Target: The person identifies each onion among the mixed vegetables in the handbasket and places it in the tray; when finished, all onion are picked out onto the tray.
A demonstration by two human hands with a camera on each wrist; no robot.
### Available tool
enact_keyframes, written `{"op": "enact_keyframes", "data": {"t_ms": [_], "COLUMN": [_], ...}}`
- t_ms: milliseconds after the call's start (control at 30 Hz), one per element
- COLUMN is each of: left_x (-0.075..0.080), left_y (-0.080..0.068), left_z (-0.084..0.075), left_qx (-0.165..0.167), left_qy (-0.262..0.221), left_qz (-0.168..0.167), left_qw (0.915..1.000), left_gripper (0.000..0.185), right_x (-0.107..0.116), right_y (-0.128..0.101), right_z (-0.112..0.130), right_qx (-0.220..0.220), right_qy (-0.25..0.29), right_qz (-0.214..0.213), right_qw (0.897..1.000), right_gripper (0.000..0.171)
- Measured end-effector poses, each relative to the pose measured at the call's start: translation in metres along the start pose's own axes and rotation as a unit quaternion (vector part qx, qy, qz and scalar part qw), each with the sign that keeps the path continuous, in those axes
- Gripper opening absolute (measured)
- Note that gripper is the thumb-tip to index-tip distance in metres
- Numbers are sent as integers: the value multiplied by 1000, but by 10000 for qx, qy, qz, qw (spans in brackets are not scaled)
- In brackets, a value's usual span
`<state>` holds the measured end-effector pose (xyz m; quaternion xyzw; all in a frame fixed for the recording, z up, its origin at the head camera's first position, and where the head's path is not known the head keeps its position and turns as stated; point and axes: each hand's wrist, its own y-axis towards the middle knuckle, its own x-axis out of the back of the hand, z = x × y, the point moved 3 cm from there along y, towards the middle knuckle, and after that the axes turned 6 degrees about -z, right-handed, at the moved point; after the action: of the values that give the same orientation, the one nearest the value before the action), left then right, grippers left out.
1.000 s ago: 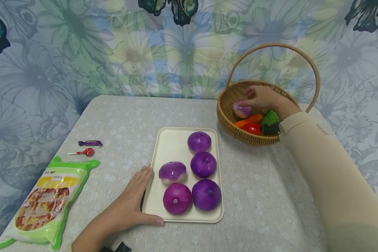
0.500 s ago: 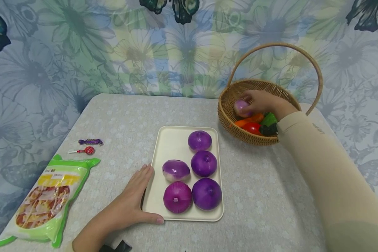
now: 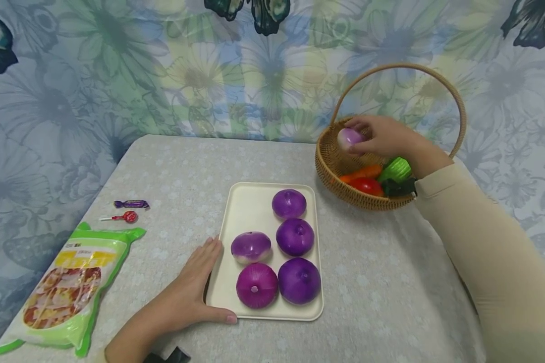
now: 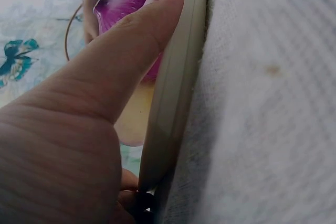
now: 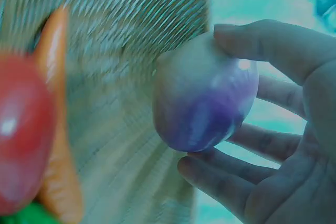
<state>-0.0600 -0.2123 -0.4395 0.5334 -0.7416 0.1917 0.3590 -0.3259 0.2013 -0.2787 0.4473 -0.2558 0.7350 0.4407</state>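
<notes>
Onion (image 3: 350,138) above carrot (image 3: 360,174), tomato (image 3: 367,186)

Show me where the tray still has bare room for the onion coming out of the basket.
Bare patch: the tray's far-left corner, beside the top onion and beyond the pale onion. The right column and near end are crowded. Right hand holds the lifted onion.

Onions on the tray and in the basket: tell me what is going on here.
A person's right hand holds a pale purple onion above the wicker basket, which also holds a carrot, a tomato and a green vegetable. The left hand rests against the edge of the cream tray, where five purple onions lie.
</notes>
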Motion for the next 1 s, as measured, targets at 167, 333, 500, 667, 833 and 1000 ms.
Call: {"op": "enact_keyframes", "data": {"t_ms": [167, 333, 500, 667, 833, 1000], "left_x": [4, 5, 3, 3, 2, 1], "left_y": [-1, -2, -2, 0, 0, -1], "left_z": [1, 3, 3, 2, -2, -2], "left_qx": [-41, 28, 89, 60, -2, 83], "left_qy": [64, 65, 38, 76, 71, 71], "left_qz": [-24, -55, -52, -52, -27, -13], "left_qw": [10000, 10000, 9999, 9999, 10000, 9999], "left_gripper": [148, 147, 148, 148, 147, 147], "right_x": [9, -9, -58, -114, -148, -158], "right_y": [-17, -19, -7, 11, 20, 19], "right_z": [47, 100, 141, 160, 163, 163], "right_qx": [569, 1575, 2555, 2856, 2591, 2411], "right_qy": [467, 1024, 722, -11, -290, -499], "right_qz": [-183, -206, 209, 741, 1232, 1515], "right_qw": [9971, 9820, 9639, 9555, 9575, 9573], "right_gripper": [61, 60, 59, 61, 57, 55]}}
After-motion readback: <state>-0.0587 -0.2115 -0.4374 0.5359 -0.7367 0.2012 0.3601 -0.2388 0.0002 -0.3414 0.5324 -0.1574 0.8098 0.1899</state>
